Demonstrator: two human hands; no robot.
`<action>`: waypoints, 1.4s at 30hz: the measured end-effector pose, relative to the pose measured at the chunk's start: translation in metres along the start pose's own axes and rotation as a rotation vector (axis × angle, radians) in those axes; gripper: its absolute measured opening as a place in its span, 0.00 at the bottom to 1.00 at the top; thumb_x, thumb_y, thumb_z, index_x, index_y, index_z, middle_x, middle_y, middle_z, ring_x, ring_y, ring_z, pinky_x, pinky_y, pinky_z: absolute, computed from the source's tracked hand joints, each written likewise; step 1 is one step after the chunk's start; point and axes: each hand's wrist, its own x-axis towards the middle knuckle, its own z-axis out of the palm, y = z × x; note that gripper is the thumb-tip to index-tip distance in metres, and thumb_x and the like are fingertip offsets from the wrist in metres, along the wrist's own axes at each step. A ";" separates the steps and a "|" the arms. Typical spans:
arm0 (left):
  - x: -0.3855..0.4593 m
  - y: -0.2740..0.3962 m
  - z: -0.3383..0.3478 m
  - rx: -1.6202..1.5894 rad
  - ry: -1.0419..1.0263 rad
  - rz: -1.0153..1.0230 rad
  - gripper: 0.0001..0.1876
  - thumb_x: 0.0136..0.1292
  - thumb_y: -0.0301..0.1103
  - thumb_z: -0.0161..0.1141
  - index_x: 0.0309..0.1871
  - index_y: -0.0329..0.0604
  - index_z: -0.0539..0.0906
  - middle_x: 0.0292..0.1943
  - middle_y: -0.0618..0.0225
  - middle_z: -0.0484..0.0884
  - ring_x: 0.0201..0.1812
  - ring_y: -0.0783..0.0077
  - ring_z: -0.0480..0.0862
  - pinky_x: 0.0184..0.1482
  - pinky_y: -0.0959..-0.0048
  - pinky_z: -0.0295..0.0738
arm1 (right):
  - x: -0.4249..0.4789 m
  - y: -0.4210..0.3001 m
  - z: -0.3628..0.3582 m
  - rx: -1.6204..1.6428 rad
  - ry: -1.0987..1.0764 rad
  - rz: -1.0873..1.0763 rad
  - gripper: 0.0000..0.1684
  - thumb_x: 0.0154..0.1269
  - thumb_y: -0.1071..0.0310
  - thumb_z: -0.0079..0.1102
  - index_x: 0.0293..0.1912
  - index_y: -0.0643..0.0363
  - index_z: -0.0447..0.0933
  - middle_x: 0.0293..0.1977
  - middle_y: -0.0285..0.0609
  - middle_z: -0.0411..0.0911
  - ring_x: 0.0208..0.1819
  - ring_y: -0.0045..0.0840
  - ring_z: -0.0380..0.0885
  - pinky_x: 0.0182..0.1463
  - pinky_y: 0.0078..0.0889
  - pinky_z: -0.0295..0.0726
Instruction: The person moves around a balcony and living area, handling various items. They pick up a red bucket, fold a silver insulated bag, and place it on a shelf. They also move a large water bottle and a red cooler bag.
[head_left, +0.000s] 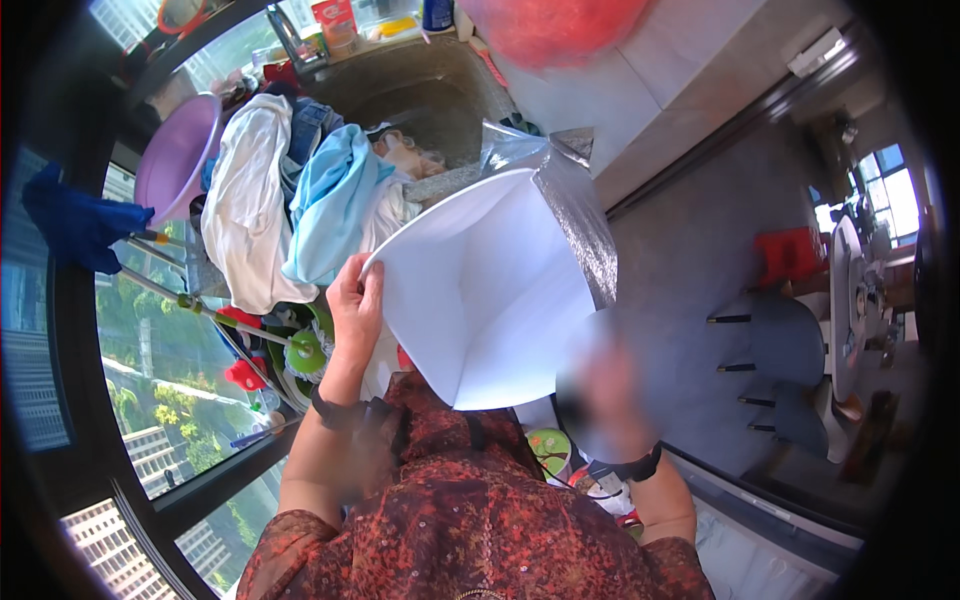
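An open, white-lined container (495, 292) is held up in front of me, its inside facing me. A shiny silver sheet (581, 217) runs along its right side; whether it is the container's outer skin cannot be told. My left hand (358, 304) pinches the rim at the left corner, thumb inside. By the lower right edge is my right hand (611, 397), heavily blurred, so its fingers and grip cannot be made out. Just beyond the container, a white cloth (251, 195) and a light blue cloth (334, 206) hang over the front of a stone sink (480, 67).
A purple basin (180, 157) tilts beside the laundry. Poles and a green mop head (307, 352) stand at the left by the window. A metal faucet (289, 37) rises behind the sink. At right are a sliding-door track (697, 127) and grey chairs (784, 334).
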 end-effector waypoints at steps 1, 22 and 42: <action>-0.002 0.001 0.003 0.000 -0.025 -0.016 0.06 0.69 0.30 0.57 0.40 0.35 0.80 0.22 0.75 0.68 0.25 0.83 0.65 0.29 0.80 0.63 | 0.003 -0.011 -0.004 0.101 -0.002 0.052 0.27 0.66 0.63 0.62 0.60 0.66 0.71 0.48 0.45 0.79 0.48 0.29 0.79 0.53 0.27 0.75; 0.012 0.037 -0.001 0.091 -0.515 0.396 0.10 0.59 0.19 0.56 0.44 0.37 0.82 0.35 0.56 0.84 0.31 0.57 0.85 0.32 0.70 0.78 | 0.033 0.078 0.027 1.321 0.443 0.517 0.18 0.74 0.60 0.54 0.53 0.64 0.77 0.46 0.34 0.79 0.46 0.16 0.77 0.49 0.22 0.74; -0.088 0.145 0.327 -0.087 -0.775 0.349 0.09 0.73 0.29 0.53 0.50 0.36 0.81 0.32 0.72 0.80 0.33 0.83 0.74 0.36 0.81 0.70 | -0.159 0.259 -0.088 1.430 0.522 0.547 0.24 0.63 0.75 0.51 0.60 0.60 0.73 0.52 0.36 0.76 0.53 0.20 0.73 0.59 0.27 0.71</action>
